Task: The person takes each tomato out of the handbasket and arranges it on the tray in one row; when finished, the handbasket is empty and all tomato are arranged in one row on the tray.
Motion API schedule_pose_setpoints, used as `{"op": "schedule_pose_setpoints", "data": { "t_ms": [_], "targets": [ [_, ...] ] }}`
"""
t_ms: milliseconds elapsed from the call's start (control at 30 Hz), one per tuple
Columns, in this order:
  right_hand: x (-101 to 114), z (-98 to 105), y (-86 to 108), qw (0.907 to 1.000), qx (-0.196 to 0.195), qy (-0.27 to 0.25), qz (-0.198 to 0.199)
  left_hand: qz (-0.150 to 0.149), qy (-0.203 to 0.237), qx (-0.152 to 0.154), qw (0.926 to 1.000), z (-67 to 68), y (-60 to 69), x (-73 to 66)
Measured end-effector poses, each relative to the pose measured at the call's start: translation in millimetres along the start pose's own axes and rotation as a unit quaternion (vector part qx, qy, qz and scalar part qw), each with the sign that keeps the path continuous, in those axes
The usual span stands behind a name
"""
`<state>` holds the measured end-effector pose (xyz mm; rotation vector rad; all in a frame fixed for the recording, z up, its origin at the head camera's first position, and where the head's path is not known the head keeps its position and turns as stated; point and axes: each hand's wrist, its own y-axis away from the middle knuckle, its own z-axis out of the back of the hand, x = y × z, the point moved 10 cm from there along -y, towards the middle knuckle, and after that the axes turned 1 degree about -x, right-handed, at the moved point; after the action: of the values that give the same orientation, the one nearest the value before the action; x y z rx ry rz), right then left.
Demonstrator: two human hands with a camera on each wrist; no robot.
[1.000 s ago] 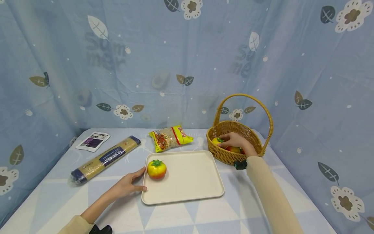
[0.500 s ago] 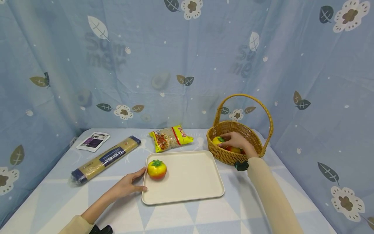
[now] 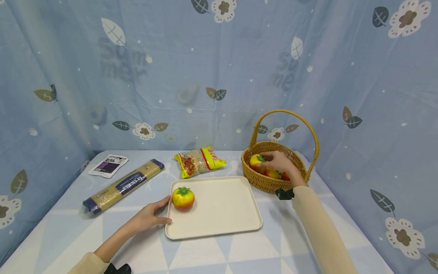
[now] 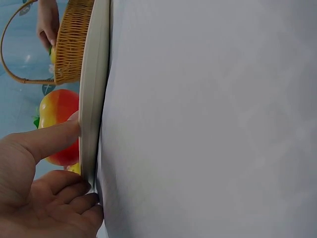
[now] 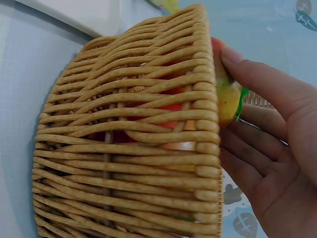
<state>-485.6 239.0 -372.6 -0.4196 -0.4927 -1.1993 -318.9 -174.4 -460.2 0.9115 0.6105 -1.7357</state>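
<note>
My right hand [image 3: 278, 161] pinches a yellow-and-red tomato [image 3: 256, 163] with a green leafy top inside the wicker basket [image 3: 261, 182]. In the right wrist view the thumb lies on one side of this tomato [image 5: 229, 94] and the fingers are curled behind it, above the basket rim. More red and yellow tomatoes [image 3: 272, 174] lie under the hand, partly hidden by the weave. My left hand [image 3: 147, 217] holds the left edge of a cream tray [image 3: 222, 205], thumb on the rim in the left wrist view. A similar tomato [image 3: 183, 198] sits at the tray's left end.
A yellow food packet [image 3: 200, 161] lies behind the tray. To the left are a long pasta packet [image 3: 124, 186] and a white pouch with a purple label [image 3: 109, 165]. The basket's tall handle [image 3: 285, 111] arches above the right hand. A patterned curtain stands behind the table.
My right hand has raised the tomato slightly within the basket and moved a little to the right, so more of the fruit shows. The left hand and tray have stayed in place.
</note>
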Motion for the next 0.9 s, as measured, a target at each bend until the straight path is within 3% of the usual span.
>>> {"op": "schedule_pose_setpoints", "data": {
  "t_ms": [433, 900],
  "targets": [
    [11.9, 17.4, 9.1, 0.9994, -0.031, -0.014, -0.009, -0.003, -0.004, -0.003, 1.0, 0.0, -0.7, 1.5],
    [38.5, 23.4, 29.0, 0.9983, -0.055, -0.022, 0.004, -0.005, -0.009, -0.004, 0.9999, 0.8, -0.1, 0.5]
  ]
}}
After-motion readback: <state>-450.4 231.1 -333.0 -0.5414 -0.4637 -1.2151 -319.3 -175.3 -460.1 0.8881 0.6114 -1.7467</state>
